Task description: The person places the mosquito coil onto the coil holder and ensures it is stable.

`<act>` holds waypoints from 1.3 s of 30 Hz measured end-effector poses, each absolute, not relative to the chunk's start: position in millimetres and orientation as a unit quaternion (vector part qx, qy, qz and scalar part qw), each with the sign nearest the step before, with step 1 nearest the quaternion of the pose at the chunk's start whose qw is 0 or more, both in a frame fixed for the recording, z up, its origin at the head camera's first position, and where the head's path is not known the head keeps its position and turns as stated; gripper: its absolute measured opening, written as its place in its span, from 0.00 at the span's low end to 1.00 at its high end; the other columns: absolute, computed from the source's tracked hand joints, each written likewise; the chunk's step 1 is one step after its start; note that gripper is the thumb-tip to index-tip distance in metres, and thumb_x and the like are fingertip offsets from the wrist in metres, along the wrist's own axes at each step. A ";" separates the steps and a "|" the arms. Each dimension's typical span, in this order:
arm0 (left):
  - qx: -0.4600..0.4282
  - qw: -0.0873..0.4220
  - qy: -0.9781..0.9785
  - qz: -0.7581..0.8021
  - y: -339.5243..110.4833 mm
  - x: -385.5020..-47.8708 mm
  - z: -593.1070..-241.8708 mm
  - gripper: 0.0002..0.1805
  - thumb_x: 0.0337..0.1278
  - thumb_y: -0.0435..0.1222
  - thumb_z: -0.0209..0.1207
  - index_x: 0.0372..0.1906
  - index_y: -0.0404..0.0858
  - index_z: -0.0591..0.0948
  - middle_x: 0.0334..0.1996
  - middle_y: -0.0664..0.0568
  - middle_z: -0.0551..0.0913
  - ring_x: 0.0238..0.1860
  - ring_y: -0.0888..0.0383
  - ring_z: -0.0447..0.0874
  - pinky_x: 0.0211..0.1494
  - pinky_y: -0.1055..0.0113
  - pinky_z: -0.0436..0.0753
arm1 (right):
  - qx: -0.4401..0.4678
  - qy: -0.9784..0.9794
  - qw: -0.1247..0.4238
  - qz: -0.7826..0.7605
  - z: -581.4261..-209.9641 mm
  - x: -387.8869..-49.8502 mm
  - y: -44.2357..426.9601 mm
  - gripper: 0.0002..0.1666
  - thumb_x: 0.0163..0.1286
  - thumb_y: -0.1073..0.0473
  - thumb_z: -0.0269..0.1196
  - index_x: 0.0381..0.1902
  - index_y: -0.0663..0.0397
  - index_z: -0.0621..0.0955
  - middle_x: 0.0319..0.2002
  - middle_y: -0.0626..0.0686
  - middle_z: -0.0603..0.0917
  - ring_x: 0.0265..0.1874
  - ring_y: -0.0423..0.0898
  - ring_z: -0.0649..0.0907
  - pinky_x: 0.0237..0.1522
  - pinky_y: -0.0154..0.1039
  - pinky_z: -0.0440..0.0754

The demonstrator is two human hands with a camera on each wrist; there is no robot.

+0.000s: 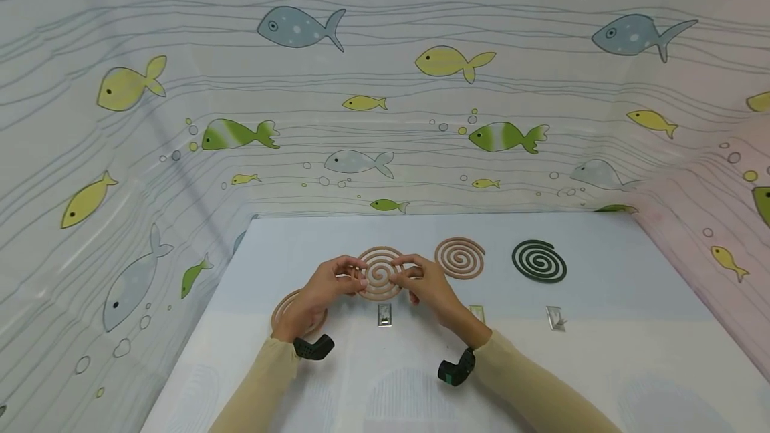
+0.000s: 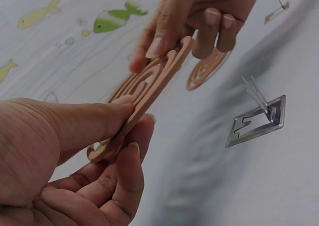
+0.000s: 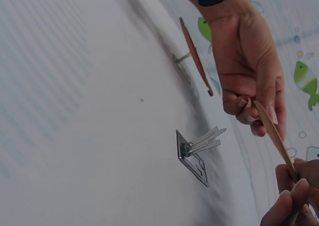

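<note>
A brown mosquito coil is held up between both hands in the head view. My left hand pinches its left edge, thumb on one face and fingers behind. My right hand pinches the opposite edge. Seen from the left wrist, the coil is tilted. Just below it on the table lies a metal coil stand, its forked prong bent upward in the left wrist view. Another brown coil is partly hidden under my left wrist; in the right wrist view this coil sits raised on a stand.
At the back right lie a brown coil and a dark green coil. Two more metal stands are nearer: one stand partly behind my right forearm, another stand farther right. A fish-patterned sheet surrounds the white table.
</note>
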State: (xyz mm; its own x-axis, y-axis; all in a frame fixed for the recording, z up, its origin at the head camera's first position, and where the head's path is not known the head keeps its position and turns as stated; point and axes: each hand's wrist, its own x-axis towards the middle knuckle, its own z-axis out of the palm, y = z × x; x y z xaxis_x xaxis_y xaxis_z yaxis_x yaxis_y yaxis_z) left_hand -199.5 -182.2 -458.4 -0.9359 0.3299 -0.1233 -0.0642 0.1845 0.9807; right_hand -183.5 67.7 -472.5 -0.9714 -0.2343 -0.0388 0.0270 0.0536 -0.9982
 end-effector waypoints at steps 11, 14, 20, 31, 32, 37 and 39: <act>0.100 0.160 0.751 0.633 -181.9 -189.8 -461.2 0.21 0.59 0.29 0.71 0.57 0.31 0.80 0.38 0.44 0.80 0.35 0.53 0.87 0.45 0.57 0.82 | -0.085 0.722 0.096 -0.680 -475.5 -173.8 69.6 0.22 0.69 0.58 0.72 0.59 0.55 0.82 0.32 0.59 0.86 0.14 0.42 0.68 0.21 0.38 0.70; 0.104 0.162 0.752 0.630 -181.0 -187.8 -463.3 0.21 0.59 0.29 0.71 0.57 0.32 0.80 0.37 0.45 0.80 0.36 0.54 0.86 0.43 0.58 0.80 | -0.083 0.724 0.098 -0.677 -478.3 -171.7 70.8 0.22 0.69 0.57 0.72 0.59 0.54 0.82 0.30 0.55 0.86 0.14 0.42 0.69 0.21 0.38 0.71; 0.114 0.163 0.753 0.627 -179.8 -184.0 -467.8 0.20 0.59 0.28 0.70 0.56 0.31 0.81 0.39 0.45 0.80 0.35 0.56 0.84 0.41 0.63 0.81 | -0.082 0.724 0.106 -0.677 -483.6 -167.9 73.3 0.21 0.70 0.57 0.71 0.58 0.51 0.82 0.29 0.52 0.86 0.14 0.42 0.69 0.21 0.36 0.71; 0.134 0.163 0.760 0.615 -182.0 -177.4 -468.2 0.21 0.61 0.29 0.70 0.57 0.29 0.80 0.43 0.42 0.81 0.37 0.58 0.84 0.41 0.65 0.83 | -0.085 0.730 0.117 -0.668 -485.5 -162.1 74.6 0.22 0.68 0.56 0.72 0.58 0.52 0.82 0.28 0.52 0.85 0.14 0.42 0.69 0.21 0.36 0.70; 0.133 0.165 0.762 0.612 -182.2 -176.2 -467.9 0.21 0.61 0.30 0.70 0.57 0.29 0.80 0.44 0.42 0.81 0.38 0.58 0.84 0.41 0.65 0.83 | -0.084 0.731 0.118 -0.667 -485.9 -161.3 74.5 0.21 0.68 0.56 0.72 0.58 0.51 0.82 0.27 0.52 0.84 0.14 0.42 0.69 0.21 0.36 0.69; 0.134 0.172 0.764 0.608 -183.2 -170.6 -470.2 0.21 0.61 0.30 0.70 0.58 0.29 0.80 0.44 0.42 0.81 0.38 0.58 0.83 0.40 0.65 0.82 | -0.082 0.730 0.125 -0.667 -489.2 -155.6 74.0 0.22 0.68 0.55 0.72 0.58 0.50 0.82 0.29 0.59 0.85 0.15 0.42 0.70 0.20 0.36 0.70; 0.136 0.172 0.765 0.606 -183.6 -170.6 -470.5 0.21 0.62 0.30 0.70 0.58 0.29 0.80 0.44 0.41 0.81 0.38 0.59 0.83 0.40 0.66 0.82 | -0.083 0.728 0.126 -0.669 -489.0 -154.9 73.6 0.22 0.68 0.55 0.72 0.58 0.51 0.82 0.30 0.62 0.84 0.15 0.42 0.69 0.20 0.36 0.70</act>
